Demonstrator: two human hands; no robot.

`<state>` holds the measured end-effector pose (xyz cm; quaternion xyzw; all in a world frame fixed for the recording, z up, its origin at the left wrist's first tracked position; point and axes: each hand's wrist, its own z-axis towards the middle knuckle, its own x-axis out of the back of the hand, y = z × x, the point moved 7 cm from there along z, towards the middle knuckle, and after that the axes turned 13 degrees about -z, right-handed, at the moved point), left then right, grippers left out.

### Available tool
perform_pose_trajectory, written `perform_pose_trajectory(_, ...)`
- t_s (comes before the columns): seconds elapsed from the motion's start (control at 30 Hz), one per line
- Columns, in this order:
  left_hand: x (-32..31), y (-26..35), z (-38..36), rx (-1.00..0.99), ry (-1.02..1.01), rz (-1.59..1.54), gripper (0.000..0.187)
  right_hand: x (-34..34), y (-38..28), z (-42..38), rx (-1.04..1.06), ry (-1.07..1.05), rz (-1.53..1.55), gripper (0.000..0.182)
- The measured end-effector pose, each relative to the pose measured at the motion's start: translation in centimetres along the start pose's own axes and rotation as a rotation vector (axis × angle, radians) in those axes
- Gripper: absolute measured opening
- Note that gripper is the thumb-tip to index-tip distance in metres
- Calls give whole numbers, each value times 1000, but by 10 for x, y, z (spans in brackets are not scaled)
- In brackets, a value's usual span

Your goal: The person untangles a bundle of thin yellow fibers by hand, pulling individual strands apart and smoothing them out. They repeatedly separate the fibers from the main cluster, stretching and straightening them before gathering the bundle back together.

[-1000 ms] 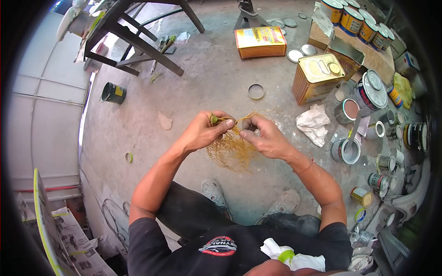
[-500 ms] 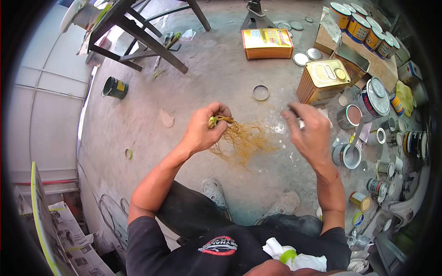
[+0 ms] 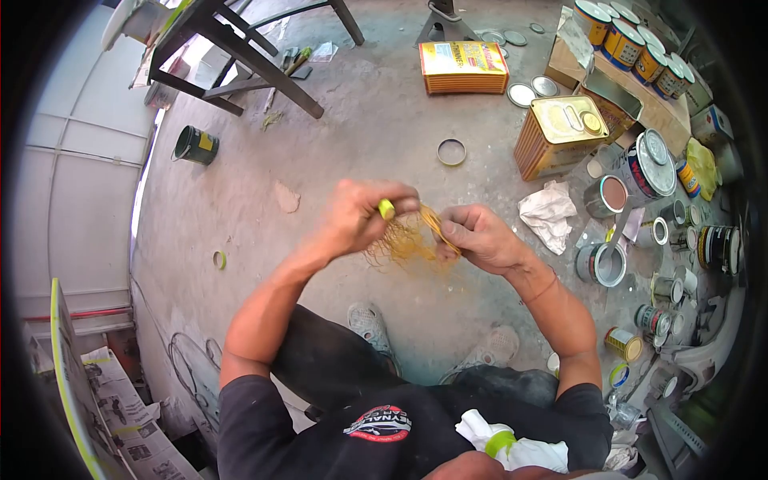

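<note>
Between my hands stretches a bundle of yellow-brown stringy fibres, its loose strands hanging down. My left hand is closed on one end, which is bound with bright yellow-green tape. The thumb and fingers of my right hand pinch some of the strands on the other side. Some fingertips of both hands are blurred or hidden. On the floor to the right of my right hand lies a crumpled white cloth or paper.
Several paint cans crowd the floor at right, beside a square metal tin. Ahead lies a thinner tin. A dark stand and a dark can are at far left. A metal ring lies on the floor.
My right hand has come left and down from the white cloth and now pinches the strands. My left hand has turned, still holding the taped end.
</note>
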<state>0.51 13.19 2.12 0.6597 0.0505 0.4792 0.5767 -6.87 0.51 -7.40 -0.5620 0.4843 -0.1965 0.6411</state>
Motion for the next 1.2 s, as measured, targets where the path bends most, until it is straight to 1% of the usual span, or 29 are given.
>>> perform_pose_trajectory(0.03,22,-16,1,14,148,43,13,-2,5,-7,-39,-64,64,26)
perform_pose_trajectory(0.07,51,-36,-1,27,302,91,14,-7,-7,-21,-48,-87,-23,23)
perform_pose_trajectory(0.1,81,-66,-10,148,446,81,15,-13,-23,-38,-50,-113,-109,25)
perform_pose_trajectory(0.13,115,-101,-22,135,614,70,20,-8,-24,-53,-76,-86,-183,24)
perform_pose_trajectory(0.17,152,-135,-42,191,767,107,24,3,-21,-69,-104,-62,-252,24)
perform_pose_trajectory(0.2,188,-164,-71,244,921,146,29,19,-12,-88,-155,-118,-446,23)
perform_pose_trajectory(0.23,226,-194,-117,514,1070,268,30,37,-13,-109,-22,-115,-561,23)
perform_pose_trajectory(0.27,249,-215,-163,790,1211,392,33,67,-11,-141,-41,57,-581,23)
perform_pose_trajectory(0.3,245,-238,-177,781,1039,390,36,89,-16,-161,-52,237,-596,24)
perform_pose_trajectory(0.33,241,-253,-184,771,863,386,40,89,-22,-158,-37,231,-587,24)
perform_pose_trajectory(0.37,213,-245,-157,636,623,361,40,100,-26,-161,-94,397,-567,23)
perform_pose_trajectory(0.4,185,-219,-126,694,547,262,39,112,-29,-166,-151,568,-554,22)
perform_pose_trajectory(0.43,158,-183,-91,745,469,156,39,107,-36,-148,-112,568,-624,21)
perform_pose_trajectory(0.5,122,-150,-49,744,396,-362,39,81,-44,-95,-19,517,-781,21)
perform_pose_trajectory(0.53,112,-129,-37,737,383,-364,39,66,-45,-72,39,466,-870,23)
perform_pose_trajectory(0.6,87,-74,-12,523,236,-426,43,32,-47,-38,153,299,-1003,23)
perform_pose_trajectory(0.63,76,-54,-6,514,220,-428,43,20,-47,-25,169,248,-981,25)
perform_pose_trajectory(0.67,60,-32,-3,467,172,-577,44,9,-46,-13,179,192,-962,26)
perform_pose_trajectory(0.7,46,-17,0,419,127,-726,47,2,-46,-2,256,206,-968,28)
perform_pose_trajectory(0.73,36,-10,0,421,121,-738,47,-6,-48,6,330,216,-969,30)
perform_pose_trajectory(0.77,22,-3,-1,440,37,-800,49,-11,-51,13,319,214,-972,30)
perform_pose_trajectory(0.8,8,2,-2,453,-45,-860,52,-10,-59,18,299,278,-881,30)
perform_pose_trajectory(0.83,1,-5,-5,482,11,-858,48,-7,-63,19,279,338,-789,31)
perform_pose_trajectory(0.87,-8,-9,-7,482,16,-865,48,-6,-61,19,274,333,-793,31)
perform_pose_trajectory(0.93,-8,-4,-2,289,104,-613,36,0,-49,21,221,266,-492,31)
perform_pose_trajectory(0.97,-8,3,-1,180,131,-463,31,1,-48,20,244,269,-433,30)
perform_pose_trajectory(1.1,-13,-6,0,276,157,-497,32,0,-51,12,154,213,-372,32)
perform_pose_trajectory(1.17,-17,-13,1,400,204,-618,33,9,-47,14,214,242,-386,38)
perform_pose_trajectory(1.2,-16,-14,-1,401,212,-621,33,13,-44,16,187,245,-325,47)
